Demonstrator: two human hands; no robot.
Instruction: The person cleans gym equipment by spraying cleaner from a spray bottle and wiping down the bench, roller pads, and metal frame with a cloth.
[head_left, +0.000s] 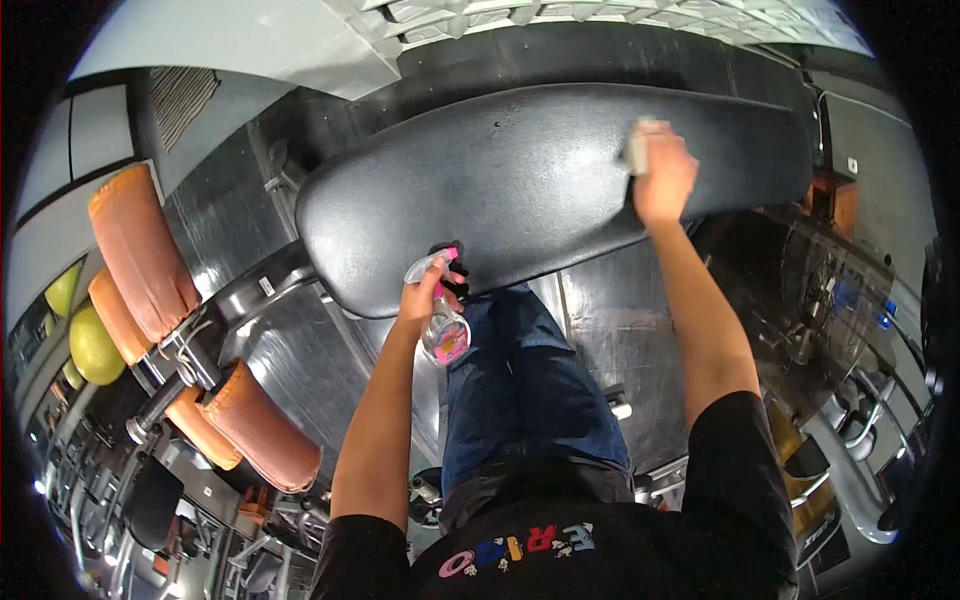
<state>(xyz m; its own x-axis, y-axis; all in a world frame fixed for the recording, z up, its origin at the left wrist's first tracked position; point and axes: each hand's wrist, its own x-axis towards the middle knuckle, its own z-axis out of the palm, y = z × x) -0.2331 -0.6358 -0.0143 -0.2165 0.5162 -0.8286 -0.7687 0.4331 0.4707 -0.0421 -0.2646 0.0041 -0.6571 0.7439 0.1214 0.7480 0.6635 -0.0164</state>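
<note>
A long black padded bench (560, 170) stretches across the view in front of me, its surface shiny under the light. My left hand (425, 290) is wrapped around the neck of a clear spray bottle (447, 335) with a pink trigger and a pink label, held at the bench's near edge. Over the right half of the pad is my right hand (665, 172), somewhat blurred. Its fingers are closed on a pale cloth (637, 150), which appears to touch the pad. Much of the cloth is hidden by the hand.
Orange padded rollers (145, 250) on a metal frame stand at the left, with a yellow-green ball (95, 345) beyond. Gym machines fill the lower left. At the right are a dark glossy surface (760, 290) and a grey metal frame (850, 480). A white wall (240, 50) rises behind.
</note>
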